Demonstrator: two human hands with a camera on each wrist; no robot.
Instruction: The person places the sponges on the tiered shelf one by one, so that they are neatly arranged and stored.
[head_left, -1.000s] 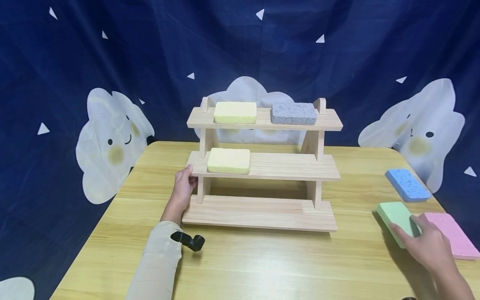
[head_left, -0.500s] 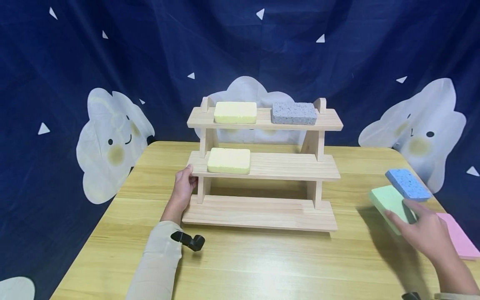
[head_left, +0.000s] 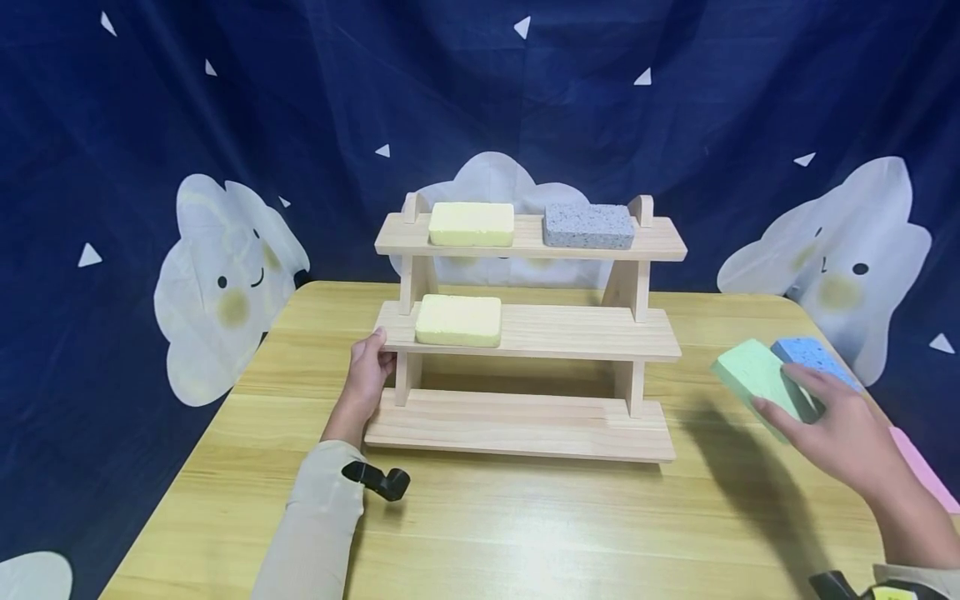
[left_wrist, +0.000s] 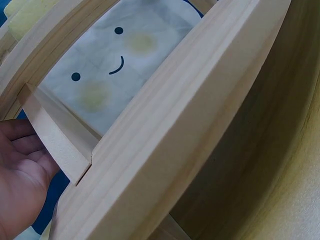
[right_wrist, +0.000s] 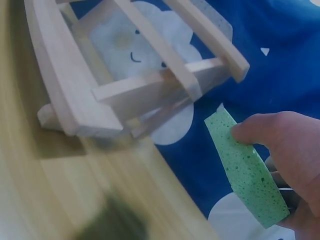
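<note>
Right grip [head_left: 843, 433], partly spread, pinches the green sponge [head_left: 753, 372].

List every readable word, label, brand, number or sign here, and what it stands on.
None readable in any view.
Dark blue fabric backdrop: white cloud faces and triangles only, no lettering.
Pale wooden three-tier shelf and light green rectangular sponge: no lettering visible.
Small yellow patch at the right wrist: cut off by the frame, too little shows to read.

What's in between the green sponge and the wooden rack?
In the head view, only a bare stretch of tabletop shows between the green sponge and the wooden rack.
</note>
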